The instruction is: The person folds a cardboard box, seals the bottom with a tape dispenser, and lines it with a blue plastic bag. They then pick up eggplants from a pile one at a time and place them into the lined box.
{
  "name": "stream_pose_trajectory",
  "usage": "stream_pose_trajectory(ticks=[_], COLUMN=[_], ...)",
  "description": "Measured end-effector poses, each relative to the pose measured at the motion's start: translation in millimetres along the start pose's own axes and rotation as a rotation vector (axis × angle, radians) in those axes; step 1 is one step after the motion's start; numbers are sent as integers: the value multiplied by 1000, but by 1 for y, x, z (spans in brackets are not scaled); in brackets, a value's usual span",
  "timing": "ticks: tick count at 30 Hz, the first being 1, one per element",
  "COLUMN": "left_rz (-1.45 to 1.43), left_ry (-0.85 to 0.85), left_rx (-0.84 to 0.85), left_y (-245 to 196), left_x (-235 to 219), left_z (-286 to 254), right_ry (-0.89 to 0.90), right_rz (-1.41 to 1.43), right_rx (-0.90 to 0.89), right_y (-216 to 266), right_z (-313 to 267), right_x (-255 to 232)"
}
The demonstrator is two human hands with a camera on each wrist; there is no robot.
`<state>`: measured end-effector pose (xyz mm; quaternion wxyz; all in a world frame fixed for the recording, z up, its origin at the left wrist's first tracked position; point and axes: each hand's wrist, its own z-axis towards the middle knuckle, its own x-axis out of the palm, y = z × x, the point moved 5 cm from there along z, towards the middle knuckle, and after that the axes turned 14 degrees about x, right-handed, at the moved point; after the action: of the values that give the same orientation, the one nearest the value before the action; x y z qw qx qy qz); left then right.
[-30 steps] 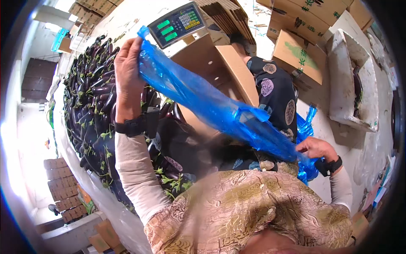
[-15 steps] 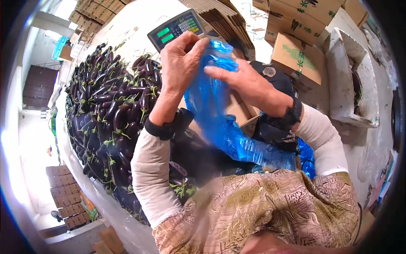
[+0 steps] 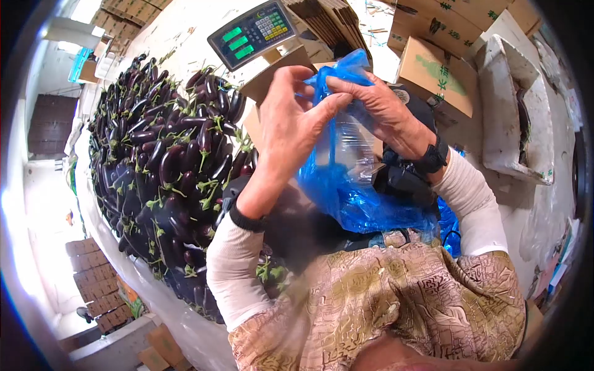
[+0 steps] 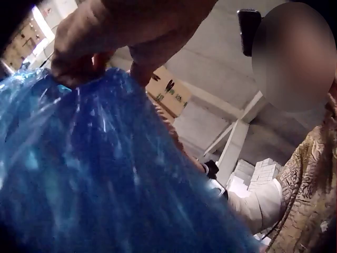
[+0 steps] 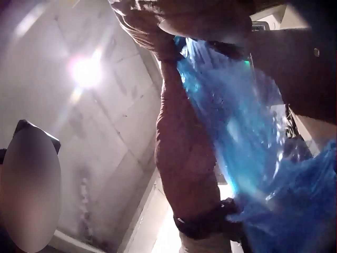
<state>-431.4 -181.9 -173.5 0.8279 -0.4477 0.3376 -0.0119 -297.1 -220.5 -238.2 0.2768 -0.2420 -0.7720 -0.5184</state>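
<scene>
A thin blue plastic bag (image 3: 346, 185) hangs from both hands in front of the person's chest. At its upper left edge the left hand (image 3: 291, 117) pinches the film between thumb and fingers. The right hand (image 3: 393, 114) grips the bag's top edge close beside it. In the left wrist view the blue film (image 4: 105, 168) fills the lower left under the left hand (image 4: 121, 37). The right wrist view has the film (image 5: 237, 116) hanging below the right hand (image 5: 205, 21). An opened cardboard box behind the bag is largely hidden.
A large heap of eggplants (image 3: 167, 167) lies to the left. Beyond the hands stands a scale display (image 3: 250, 34). At the right are a closed carton (image 3: 436, 77) and a white foam box (image 3: 495, 117) with some eggplants. More blue plastic (image 3: 448, 229) lies by the right elbow.
The hands, far apart a second ago with the bag stretched between them, came together at its top edge. Since half a second ago the bag hangs wider and lower, and the left hand has shifted right.
</scene>
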Motion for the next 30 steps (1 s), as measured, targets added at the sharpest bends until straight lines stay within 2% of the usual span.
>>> stream_pose_trajectory(ticks=[1, 3, 4, 6, 7, 8, 10, 14, 16, 17, 18, 20, 21, 22, 24, 26, 28, 30], left_rz=[2, -266, -456, -540, -659, -653, -928, -953, -971, -969, -988, -1004, -1026, -1047, -1160, -1174, -1197, -1187], left_ry=[-2, 127, 23, -26, -39, -37, -157, -139, -161, -158, -144, -125, -141, -158, -200, -306, -401, -453], left_rx=[-3, -70, -110, -157, -168, -168, -267, -289, -285, -285, -284, -284, -297, -311, -286, -291, -311, -366], left_y=[9, 23, 24, 21, 22, 28, 24, 21, 20, 21, 22, 20, 19, 19, 24, 44, 60, 75], left_x=[1, 12, 11, 2, -1, -6, -10, -13, -8, -6, -3, -2, -5, -9, -22, -40, -60, -83], left_z=[1, 2, 2, 2, 1, 1, 0, 0, -1, -1, -2, -2, -3, -4, -7, -11, -13, -20], right_ry=[48, 81, 113, 147, 108, 70, 130, 170, 9, 3, 2, 97, 278, 279, 318, 192, 233, 344], right_rz=[2, 58, 113, 84, 37, -9, -35, -50, -78, -190, -186, -37, 64, 65, 266, 311, 273, 333], right_rx=[18, 18, 15, -61, -71, -79, -46, -43, -39, -95, -98, -63, -81, -81, -154, -156, -218, -152], right_y=[-3, -3, -2, 5, 5, 7, 11, 8, 6, 5, 3, -2, -1, 4, 16, 27, 41, 49], right_z=[3, 5, 5, 5, 4, 2, -2, -9, -22, -23, -20, -12, -3, -2, -5, -14, -22, -38], right_x=[-1, -2, -3, -11, -20, -30, -44, -45, -24, -18, -17, -18, -33, -39, -45, -62, -91, -105])
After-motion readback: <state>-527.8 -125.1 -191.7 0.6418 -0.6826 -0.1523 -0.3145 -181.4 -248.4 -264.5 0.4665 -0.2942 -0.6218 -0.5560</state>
